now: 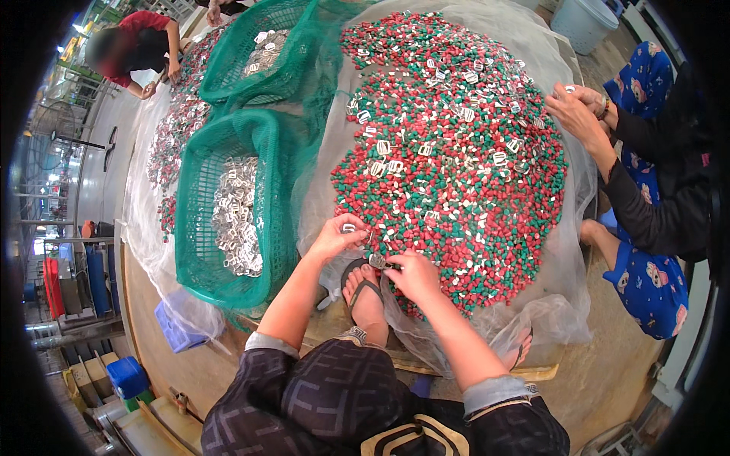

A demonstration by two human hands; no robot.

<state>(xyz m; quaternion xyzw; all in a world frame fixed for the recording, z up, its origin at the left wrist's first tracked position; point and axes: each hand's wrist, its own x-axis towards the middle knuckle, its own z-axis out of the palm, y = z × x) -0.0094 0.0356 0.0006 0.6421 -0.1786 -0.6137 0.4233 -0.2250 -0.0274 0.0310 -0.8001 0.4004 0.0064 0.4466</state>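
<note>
A big heap of small red, green and white pellets [456,159] lies on a clear plastic sheet, with silver metal buckles [384,147] scattered through it. My left hand [334,235] pinches one small silver buckle at the heap's near edge. My right hand [414,275] grips another silver buckle [378,262] just beside it, above my sandalled foot [365,292]. Both hands sit close together, almost touching.
A green mesh basket [199,190] holding sorted silver buckles stands to my left, a second green basket [258,53] behind it. A person in blue patterned clothes picks at the heap on the right [578,114]. Another person in red works at the far left [137,45].
</note>
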